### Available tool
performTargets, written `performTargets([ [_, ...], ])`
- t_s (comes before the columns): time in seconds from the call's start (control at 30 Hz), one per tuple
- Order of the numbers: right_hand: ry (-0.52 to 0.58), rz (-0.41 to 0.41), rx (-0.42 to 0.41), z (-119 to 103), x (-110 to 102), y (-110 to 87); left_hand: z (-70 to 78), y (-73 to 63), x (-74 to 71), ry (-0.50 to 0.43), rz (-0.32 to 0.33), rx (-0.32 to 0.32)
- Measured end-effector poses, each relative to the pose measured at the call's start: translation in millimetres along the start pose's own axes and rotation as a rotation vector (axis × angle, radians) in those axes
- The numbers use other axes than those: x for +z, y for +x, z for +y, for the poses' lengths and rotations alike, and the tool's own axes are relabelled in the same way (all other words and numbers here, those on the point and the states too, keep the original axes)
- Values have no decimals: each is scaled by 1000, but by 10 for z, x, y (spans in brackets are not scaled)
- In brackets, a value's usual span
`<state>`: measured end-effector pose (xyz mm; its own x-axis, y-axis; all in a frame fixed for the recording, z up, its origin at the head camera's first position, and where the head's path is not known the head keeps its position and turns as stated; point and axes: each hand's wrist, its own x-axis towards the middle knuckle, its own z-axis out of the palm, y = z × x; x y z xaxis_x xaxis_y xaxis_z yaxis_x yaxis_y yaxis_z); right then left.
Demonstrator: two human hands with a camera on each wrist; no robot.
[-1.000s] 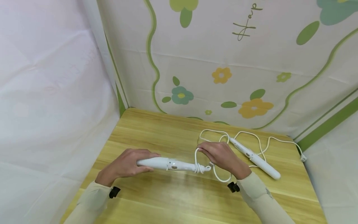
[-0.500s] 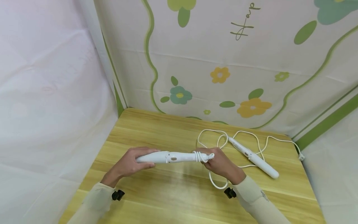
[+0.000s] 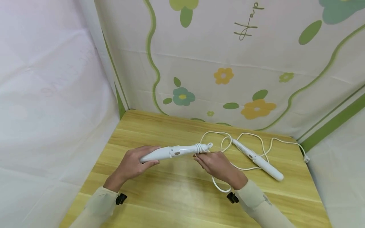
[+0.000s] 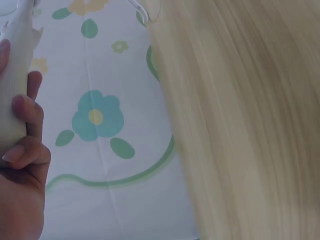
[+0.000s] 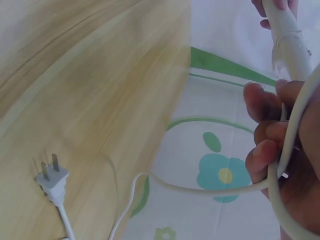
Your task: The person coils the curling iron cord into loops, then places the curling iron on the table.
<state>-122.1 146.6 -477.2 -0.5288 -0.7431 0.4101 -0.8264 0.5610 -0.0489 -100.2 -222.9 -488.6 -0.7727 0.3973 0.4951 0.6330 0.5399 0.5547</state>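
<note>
My left hand (image 3: pixel 132 164) grips the wide end of a white hair straightener (image 3: pixel 182 150), held above the table with its narrow end tipped slightly up. Several turns of its white power cord (image 3: pixel 199 148) wrap that narrow end. Close below the wrapped turns, my right hand (image 3: pixel 218 166) pinches the cord. In the right wrist view a cord length (image 5: pixel 215 192) runs into the curled fingers (image 5: pixel 260 157), and a loop hangs by the palm. The left wrist view shows fingers (image 4: pixel 32 117) curled round the straightener's body (image 4: pixel 12 95).
A second white hair straightener (image 3: pixel 258 160) lies on the wooden table (image 3: pixel 159 202) at the right, its cord spread around it and ending in a plug (image 3: pixel 306 159) near the edge. A two-pin plug (image 5: pixel 52 177) shows in the right wrist view. Flower-patterned cloth (image 3: pixel 196 63) stands behind.
The cord loop held up by my right hand has gone round the straightener's narrow end. That end has risen, and the right hand has passed behind it and come out below.
</note>
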Motion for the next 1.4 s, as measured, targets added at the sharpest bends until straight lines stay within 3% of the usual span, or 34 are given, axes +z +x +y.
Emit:
performTargets([
  [0.2, -14, -19, 66, -94, -86, 32, -59, 25, -40, 159, 88, 50],
  [0.43, 61, -76, 145, -155, -201, -2, -150, -9, -103, 272, 159, 39],
  [0.57, 89, 3, 100, -107, -286, -23, -187, -49, -139, 336, 133, 33],
  [0.73, 127, 121, -39, -6, -334, -5, -179, -77, -188, 358, 20, 76],
  [0.9, 138, 137, -80, 39, -346, 56, -108, -68, -206, 285, -150, 88],
  [1.07, 140, 136, -60, 73, -297, 86, -26, -101, -212, 183, -319, 34],
  [1.27, 126, 158, -50, 176, -189, 40, 12, -125, -200, -21, -392, -7],
  [1.4, 151, 118, -39, 201, -112, -5, 11, -127, -181, -231, -423, -58],
])
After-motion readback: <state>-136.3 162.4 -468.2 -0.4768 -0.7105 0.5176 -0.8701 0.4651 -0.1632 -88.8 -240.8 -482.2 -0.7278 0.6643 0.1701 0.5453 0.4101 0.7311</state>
